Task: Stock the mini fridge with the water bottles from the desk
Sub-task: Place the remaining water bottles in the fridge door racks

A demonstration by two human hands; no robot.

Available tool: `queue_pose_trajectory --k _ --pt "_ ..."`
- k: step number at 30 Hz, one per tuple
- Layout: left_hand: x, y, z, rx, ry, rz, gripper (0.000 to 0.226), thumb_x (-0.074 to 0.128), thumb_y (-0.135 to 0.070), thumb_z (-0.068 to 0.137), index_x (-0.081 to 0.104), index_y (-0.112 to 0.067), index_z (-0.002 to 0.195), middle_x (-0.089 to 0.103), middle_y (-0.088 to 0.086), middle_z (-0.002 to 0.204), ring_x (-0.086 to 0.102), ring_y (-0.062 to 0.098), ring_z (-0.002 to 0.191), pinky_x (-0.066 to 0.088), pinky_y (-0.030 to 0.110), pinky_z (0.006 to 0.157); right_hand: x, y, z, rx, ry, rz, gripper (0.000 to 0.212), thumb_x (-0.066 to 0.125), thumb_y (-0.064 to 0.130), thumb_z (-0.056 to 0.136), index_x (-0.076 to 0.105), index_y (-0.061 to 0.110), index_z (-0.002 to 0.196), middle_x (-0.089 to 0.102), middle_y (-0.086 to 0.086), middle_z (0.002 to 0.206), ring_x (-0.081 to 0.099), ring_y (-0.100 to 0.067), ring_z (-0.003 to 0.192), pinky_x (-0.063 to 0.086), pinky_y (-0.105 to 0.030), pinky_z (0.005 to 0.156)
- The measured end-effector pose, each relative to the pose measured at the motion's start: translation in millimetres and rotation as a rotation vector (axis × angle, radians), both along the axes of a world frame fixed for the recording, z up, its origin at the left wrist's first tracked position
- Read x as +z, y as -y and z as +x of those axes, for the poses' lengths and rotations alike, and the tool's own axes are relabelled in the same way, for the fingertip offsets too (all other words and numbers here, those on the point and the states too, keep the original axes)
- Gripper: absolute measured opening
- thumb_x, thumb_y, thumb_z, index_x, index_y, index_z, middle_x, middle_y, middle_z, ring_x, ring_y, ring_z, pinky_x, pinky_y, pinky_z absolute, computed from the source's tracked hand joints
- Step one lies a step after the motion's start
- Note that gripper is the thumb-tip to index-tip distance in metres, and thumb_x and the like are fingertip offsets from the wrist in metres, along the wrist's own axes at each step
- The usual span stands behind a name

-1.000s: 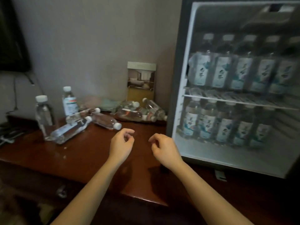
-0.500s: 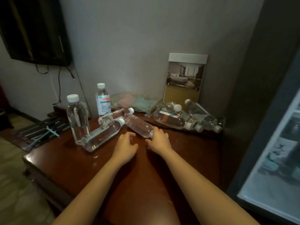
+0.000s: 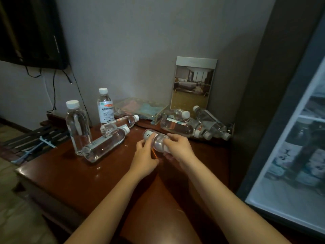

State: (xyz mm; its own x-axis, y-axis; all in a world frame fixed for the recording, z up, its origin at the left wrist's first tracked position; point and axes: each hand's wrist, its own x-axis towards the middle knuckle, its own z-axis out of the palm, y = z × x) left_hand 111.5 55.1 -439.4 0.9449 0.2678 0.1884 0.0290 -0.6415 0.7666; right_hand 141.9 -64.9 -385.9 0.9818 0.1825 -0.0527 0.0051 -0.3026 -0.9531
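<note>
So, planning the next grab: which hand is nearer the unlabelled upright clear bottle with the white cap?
Left. The left hand is right of the unlabelled upright clear bottle; the right hand is farther right. Both grip one small clear bottle.

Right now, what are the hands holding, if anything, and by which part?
One water bottle, held sideways: the left hand pinches its labelled far part, the right hand curls over its near end.
</note>
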Motion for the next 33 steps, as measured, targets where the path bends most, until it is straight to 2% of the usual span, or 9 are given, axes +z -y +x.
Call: queue_pose_trajectory --k 2,5,8,12,14,17,23,28,33 --pt "4 12 -7 0.010 0.054 -0.020 0.094 0.075 -0.014 0.071 0.021 -0.039 0.144 0.027 0.009 0.140 0.038 0.031 0.128 0.036 0.042 0.107 20 11 -17 -0.026 -0.075 0.129 0.023 0.056 0.021 0.087 0.065 0.012 0.107 0.062 -0.009 0.058 0.052 -0.012 0.034 0.038 -0.017 0.035" --pt "12 27 -21 0.037 0.187 -0.012 0.078 0.079 -0.023 0.067 0.041 -0.028 0.135 0.042 0.009 0.132 0.042 0.030 0.123 0.038 0.039 0.102 49 28 -43 -0.054 -0.135 0.142 0.025 0.055 0.028 0.089 0.063 0.006 0.079 0.054 -0.006 0.036 0.044 -0.009 0.024 0.034 -0.011 0.031" --pt "17 39 -41 -0.023 0.273 -0.079 0.059 0.079 -0.030 0.066 0.052 -0.027 0.118 0.056 -0.003 0.114 0.054 0.019 0.109 0.044 0.031 0.085 67 40 -64 -0.038 -0.123 0.104 0.032 0.054 0.034 0.090 0.064 0.003 0.087 0.054 -0.006 0.035 0.043 -0.010 0.025 0.034 -0.012 0.031" --pt "23 52 -68 -0.042 0.227 -0.200 0.038 0.072 -0.053 0.059 0.055 -0.041 0.091 0.066 -0.013 0.085 0.066 0.013 0.079 0.051 0.032 0.064 83 55 -90 -0.011 -0.113 0.167 0.031 0.050 0.034 0.094 0.060 0.005 0.089 0.061 -0.008 0.053 0.050 -0.013 0.042 0.043 -0.019 0.041" --pt "24 55 -80 -0.068 0.190 -0.220 0.041 0.067 -0.061 0.054 0.057 -0.041 0.088 0.068 -0.016 0.082 0.065 0.003 0.079 0.051 0.028 0.067 87 66 -101 0.003 -0.067 0.201 0.025 0.049 0.029 0.096 0.062 0.007 0.095 0.061 -0.007 0.060 0.052 -0.014 0.050 0.045 -0.021 0.047" --pt "26 64 -95 -0.136 0.181 -0.343 0.031 0.073 -0.049 0.063 0.061 -0.034 0.087 0.071 -0.015 0.082 0.067 0.003 0.080 0.049 0.021 0.066 79 89 -119 0.056 0.027 0.128 0.022 0.051 0.021 0.095 0.065 0.011 0.107 0.063 -0.003 0.074 0.056 -0.011 0.065 0.048 -0.021 0.061" --pt "42 94 -124 -0.287 0.190 -0.644 0.022 0.060 -0.027 0.088 0.049 -0.031 0.107 0.064 0.002 0.107 0.064 0.012 0.093 0.051 0.027 0.075 42 142 -148 0.154 -0.026 -0.012 0.042 0.057 0.021 0.092 0.049 0.029 0.132 0.060 0.000 0.116 0.056 -0.016 0.107 0.045 -0.036 0.096" --pt "55 126 -146 -0.420 0.158 -0.747 0.025 0.049 -0.032 0.093 0.042 -0.029 0.116 0.060 0.003 0.111 0.062 0.015 0.098 0.050 0.028 0.075 19 170 -171 0.316 -0.102 0.198 0.071 0.071 0.033 0.078 0.036 0.037 0.139 0.062 -0.005 0.122 0.063 -0.021 0.109 0.047 -0.045 0.097" --pt "65 162 -160 -0.558 0.137 -0.684 0.023 0.044 -0.033 0.096 0.042 -0.029 0.118 0.059 -0.001 0.111 0.064 0.001 0.091 0.050 0.015 0.066 11 194 -188 0.344 -0.060 0.377 0.066 0.067 0.032 0.081 0.038 0.034 0.140 0.058 -0.008 0.130 0.059 -0.025 0.117 0.043 -0.051 0.101"
